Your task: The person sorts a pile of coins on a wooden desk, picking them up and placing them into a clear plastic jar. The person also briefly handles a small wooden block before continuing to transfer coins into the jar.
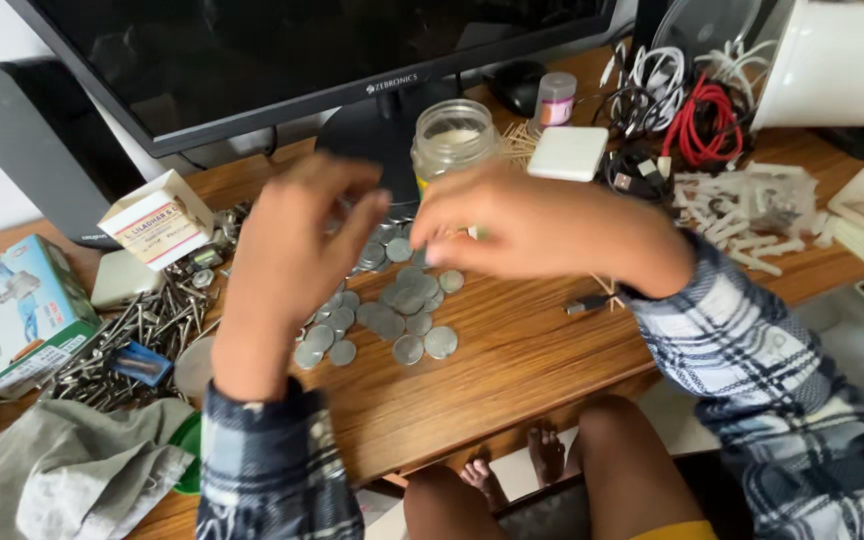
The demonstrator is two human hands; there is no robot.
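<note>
Both hands meet over the coins: your left hand hovers with fingers spread and bent, and your right hand has its fingertips drawn narrowly together at the heap's upper edge. Motion blur hides whether either hand holds a coin; that cannot be told.

Nearest you, at 7 o'clock from the hands, a grey cloth lies crumpled on the desk. The coins, flat and silver-coloured, spread loosely under and just below the hands, some overlapping. At 9 o'clock, a pile of steel screws and nails surrounds a small blue part; beyond it stand a green-and-white carton and a small white box. At 12 o'clock, a clear glass jar stands upright and open, just behind the coins, before the monitor stand. At 2 o'clock lie a white square adapter, tangled red and white cables and white plastic wall plugs.

Judged from the pose, the step in hand is picking or sorting coins. Your next move calls for a fine fingertip pinch on one coin, without scattering its neighbours.
</note>
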